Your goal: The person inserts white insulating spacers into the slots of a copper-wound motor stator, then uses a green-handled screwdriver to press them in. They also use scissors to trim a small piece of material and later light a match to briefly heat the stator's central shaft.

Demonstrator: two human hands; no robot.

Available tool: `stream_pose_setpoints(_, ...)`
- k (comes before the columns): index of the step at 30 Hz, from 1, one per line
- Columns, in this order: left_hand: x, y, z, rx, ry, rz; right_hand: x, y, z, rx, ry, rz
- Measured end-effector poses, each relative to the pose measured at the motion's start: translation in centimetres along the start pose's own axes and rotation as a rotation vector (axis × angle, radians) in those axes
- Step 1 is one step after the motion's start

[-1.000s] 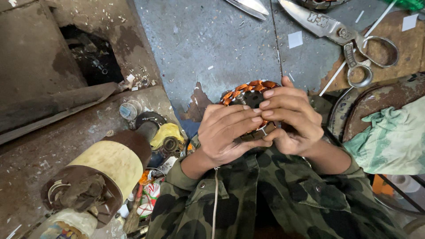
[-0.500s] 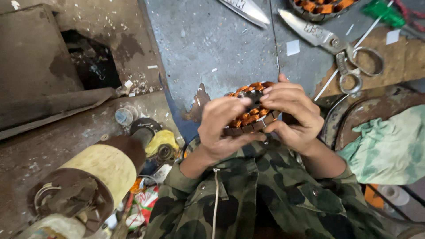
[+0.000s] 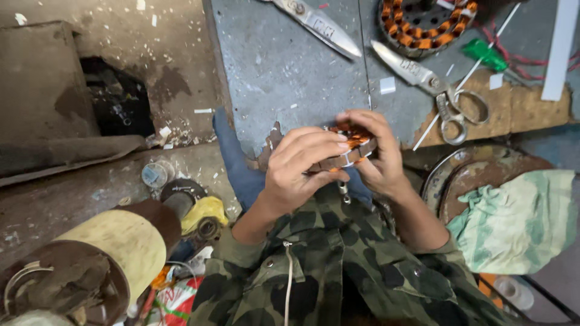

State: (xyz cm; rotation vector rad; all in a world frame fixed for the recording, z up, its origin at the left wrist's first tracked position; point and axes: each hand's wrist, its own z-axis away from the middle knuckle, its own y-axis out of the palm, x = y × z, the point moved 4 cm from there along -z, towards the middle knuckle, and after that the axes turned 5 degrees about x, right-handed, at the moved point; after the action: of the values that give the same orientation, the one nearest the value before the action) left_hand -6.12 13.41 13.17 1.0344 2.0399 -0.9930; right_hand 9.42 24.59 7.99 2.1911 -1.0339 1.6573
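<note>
Both of my hands hold a round motor stator (image 3: 350,148) with orange copper windings, close to my chest over the edge of a grey metal sheet (image 3: 284,66). My left hand (image 3: 302,169) wraps over its near side, fingers curled across the top. My right hand (image 3: 377,154) grips its right side, fingertips on the windings. Most of the stator is hidden by my fingers. My sleeves are camouflage cloth.
A second wound stator (image 3: 426,24) lies at the top, large metal scissors (image 3: 417,69) beside it, and a green-handled tool (image 3: 486,55) nearby. A green-white cloth (image 3: 519,220) lies on a round metal part at right. A yellow-brown cylinder (image 3: 115,247) and clutter sit at lower left.
The view has shifted, so my hands sit lower in the picture. The stator has tipped flatter in my hands, and my left fingers now cover more of its windings.
</note>
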Motion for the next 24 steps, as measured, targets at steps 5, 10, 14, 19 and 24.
stream_pose_setpoints(5,-0.7,-0.8,-1.1,-0.041,-0.113,0.117,0.9,0.5,-0.2,-0.054,0.097,0.004)
stream_pose_setpoints(10,-5.8,-2.1,-1.7,0.008,0.056,0.197,8.1,-2.0,1.0,0.015,-0.211,0.268)
stream_pose_setpoints(14,-11.5,-3.1,-1.0,0.027,0.213,0.147,11.1,-8.4,1.4,0.503,-0.193,-0.001)
stream_pose_setpoints(19,-14.4,-3.2,-0.7,-0.054,0.265,0.157,12.1,-14.4,8.3,0.562,-0.028,0.598)
stream_pose_setpoints(24,-14.4,-3.4,0.3,0.000,0.359,0.221,11.1,-16.5,10.3,0.623,-0.146,0.668)
